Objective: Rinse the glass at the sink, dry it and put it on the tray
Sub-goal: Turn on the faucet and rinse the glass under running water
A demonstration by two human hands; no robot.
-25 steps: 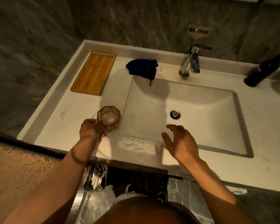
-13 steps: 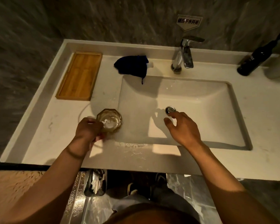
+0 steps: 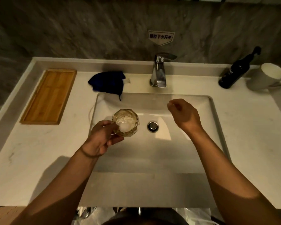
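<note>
Basin [image 3: 177, 156] open around drain [image 3: 152, 126]. Tap [image 3: 159, 70] stands at back edge. Cloth [image 3: 106, 82] between tray [image 3: 49, 96] and tap. Bottle [image 3: 234, 73], mug [image 3: 266, 77] crowd far right surface.

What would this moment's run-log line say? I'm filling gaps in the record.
stage: pre-rinse | left hand: holds glass over sink | right hand: empty, near faucet | water: none seen | tray: bare
</note>
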